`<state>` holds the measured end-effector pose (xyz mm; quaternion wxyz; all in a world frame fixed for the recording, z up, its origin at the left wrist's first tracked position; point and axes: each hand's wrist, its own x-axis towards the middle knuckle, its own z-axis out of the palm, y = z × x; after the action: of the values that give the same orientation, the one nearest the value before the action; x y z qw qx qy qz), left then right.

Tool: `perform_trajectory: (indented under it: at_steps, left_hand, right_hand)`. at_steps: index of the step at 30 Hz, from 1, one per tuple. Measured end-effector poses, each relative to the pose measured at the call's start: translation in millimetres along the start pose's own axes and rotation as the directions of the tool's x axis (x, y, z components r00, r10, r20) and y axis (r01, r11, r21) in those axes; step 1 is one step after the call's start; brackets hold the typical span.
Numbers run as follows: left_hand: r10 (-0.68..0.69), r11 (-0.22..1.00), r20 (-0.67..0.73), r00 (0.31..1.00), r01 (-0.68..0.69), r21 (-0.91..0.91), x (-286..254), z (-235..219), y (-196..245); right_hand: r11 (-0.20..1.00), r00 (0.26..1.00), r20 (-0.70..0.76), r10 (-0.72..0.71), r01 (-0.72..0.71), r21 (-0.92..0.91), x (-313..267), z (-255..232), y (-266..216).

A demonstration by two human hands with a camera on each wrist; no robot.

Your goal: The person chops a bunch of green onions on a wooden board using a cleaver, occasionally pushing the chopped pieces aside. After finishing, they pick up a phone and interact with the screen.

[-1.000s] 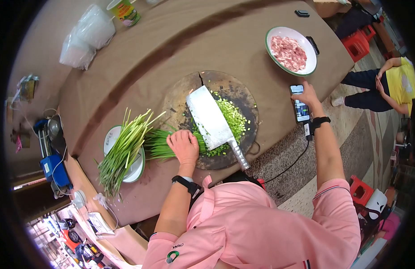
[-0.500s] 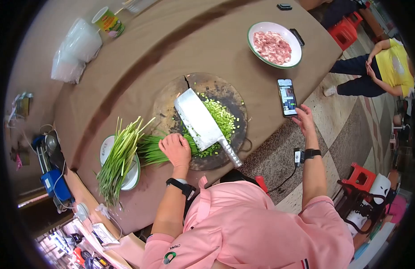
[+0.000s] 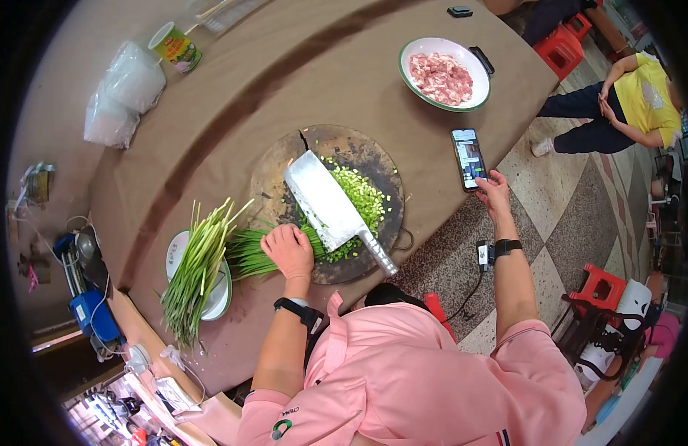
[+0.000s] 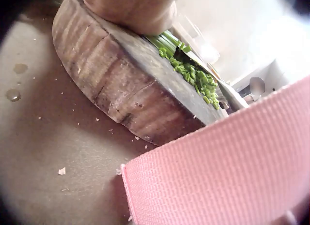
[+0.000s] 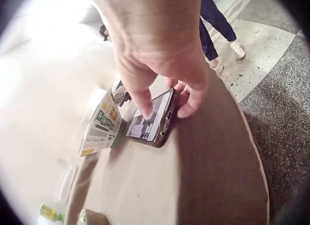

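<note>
On the table, the phone lies under the right hand.

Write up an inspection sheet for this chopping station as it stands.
Surface: round table, brown cloth.
Job's things: chives on chopping block under left hand; cleaver lying flat beside chopped greens; phone at table edge.
Clutter: plate of chives, bowl of meat, plastic bags, can.
Grippers: left hand presses chives; right hand touches phone.
Cables: one from right wrist toward the floor.
Surroundings: red stools, seated person in yellow.
</note>
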<state>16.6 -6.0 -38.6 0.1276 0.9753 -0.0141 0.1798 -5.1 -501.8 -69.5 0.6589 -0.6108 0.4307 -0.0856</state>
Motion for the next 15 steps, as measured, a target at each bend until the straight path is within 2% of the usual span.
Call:
perform_trajectory:
  at_steps: [6,8,11,15]
  left_hand:
    - [0.007,1.000,-0.002,1.000,-0.007,-0.008,0.0,-1.0,0.3]
    - [0.014,1.000,-0.011,1.000,-0.014,-0.008,0.1,-0.6,0.1]
    - [0.009,1.000,-0.004,1.000,-0.009,0.003,0.3,-0.9,0.4]
    - [0.006,1.000,-0.002,1.000,-0.006,0.001,0.1,-0.6,0.3]
  right_hand:
    - [0.999,1.000,-0.006,-0.012,0.013,0.029,4.7,-3.4,5.8]
    - [0.989,0.999,0.017,0.042,-0.044,0.144,7.2,-6.7,6.5]
    - [0.972,0.998,0.009,0.056,-0.057,0.229,8.6,-10.6,8.5]
    - [0.972,0.997,0.008,0.071,-0.071,0.226,13.1,-13.5,10.2]
